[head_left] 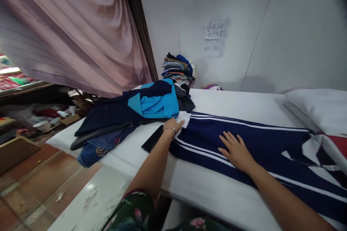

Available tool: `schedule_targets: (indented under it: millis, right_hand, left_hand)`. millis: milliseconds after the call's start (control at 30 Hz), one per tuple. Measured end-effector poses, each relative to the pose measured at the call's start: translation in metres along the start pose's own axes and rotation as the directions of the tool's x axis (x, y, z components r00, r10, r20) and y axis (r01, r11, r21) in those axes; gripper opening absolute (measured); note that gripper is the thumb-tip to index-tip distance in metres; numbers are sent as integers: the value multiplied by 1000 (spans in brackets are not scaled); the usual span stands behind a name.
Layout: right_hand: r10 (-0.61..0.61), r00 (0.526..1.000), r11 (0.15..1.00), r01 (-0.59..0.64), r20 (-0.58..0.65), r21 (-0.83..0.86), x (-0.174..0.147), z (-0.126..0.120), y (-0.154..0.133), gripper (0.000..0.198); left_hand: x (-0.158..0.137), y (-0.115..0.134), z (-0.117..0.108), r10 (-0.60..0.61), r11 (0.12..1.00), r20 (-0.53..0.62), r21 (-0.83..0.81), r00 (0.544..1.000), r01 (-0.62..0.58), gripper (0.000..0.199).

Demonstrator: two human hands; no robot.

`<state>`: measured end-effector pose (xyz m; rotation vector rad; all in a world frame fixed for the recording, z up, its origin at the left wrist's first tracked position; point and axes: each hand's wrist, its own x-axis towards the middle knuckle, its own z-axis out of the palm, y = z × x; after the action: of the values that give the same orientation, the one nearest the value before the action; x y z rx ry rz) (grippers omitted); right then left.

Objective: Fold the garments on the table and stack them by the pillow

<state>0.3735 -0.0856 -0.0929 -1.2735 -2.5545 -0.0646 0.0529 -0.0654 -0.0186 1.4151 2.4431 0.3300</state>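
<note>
1. A long navy-blue fabric garment with paired white stripes [207, 133] lies spread flat on the white-covered table [235, 103], running from the middle toward the right edge of the view. Its near end bunches into black, white and navy folds at the right.
2. The left hand [173, 125], wearing a thin silvery bracelet [169, 128], has its fingers on the white patch [184, 117] at the garment's left end; whether they pinch the cloth I cannot tell.
3. The right hand [236, 152] is open, palm down with fingers spread, resting on the navy cloth across a lower stripe.
4. Just beside the left forearm lies a flat, dark rectangular object [151, 140], partly hidden by that arm.
5. To the left, a loose heap of navy, bright-blue, grey and denim clothes [114, 112] reaches the table's edge.
6. Behind it stands a stack of folded multicoloured clothes [177, 69], near the pale grey wall [244, 14].
7. Two white handwritten paper sheets [214, 30] are fixed there, the lower reading "45-50".
8. A pink draped curtain [89, 25] hangs at upper left.
</note>
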Motion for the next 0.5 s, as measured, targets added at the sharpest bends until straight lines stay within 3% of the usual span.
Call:
schedule_targets:
  millis: [167,400,500]
  right_hand:
    - [5,1000,1000,-5,-5,14,1,0,-1,59]
    - [30,999,998,-31,19,56,2,-3,-1,58]
    - [36,999,995,-39,29,93,3,-6,-2,59]
  left_hand:
    - [15,-7,-11,-8,995,100,-97,995,18,81]
    - [26,-6,-25,37,956,239,-292,970,36,54]
    - [28,-2,-28,50,945,260,-326,964,39,55]
